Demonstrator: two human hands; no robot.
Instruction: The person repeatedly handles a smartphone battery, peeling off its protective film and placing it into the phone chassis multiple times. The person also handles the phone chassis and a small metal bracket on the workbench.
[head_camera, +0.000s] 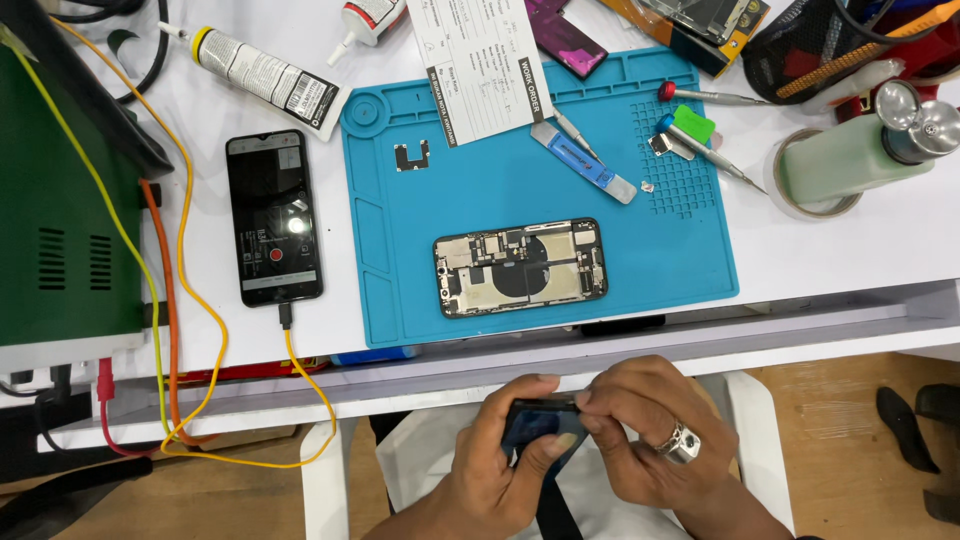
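Note:
Below the table edge, my left hand (492, 462) and my right hand (645, 428) both hold a small dark blue phone part (535, 425) over my lap. My right hand wears a silver ring and pinches the part's top edge; my left thumb lies across its face. On the blue work mat (400, 230) lies an opened phone body (520, 267) with its inner boards and round coil showing.
A black phone (273, 216) on an orange cable lies left of the mat, beside a green box (60, 200). Glue tubes (262, 78), a paper form (478, 62), screwdrivers (712, 150), a blue pry tool (585, 162), a tape roll and a dispenser bottle (855, 155) stand further back.

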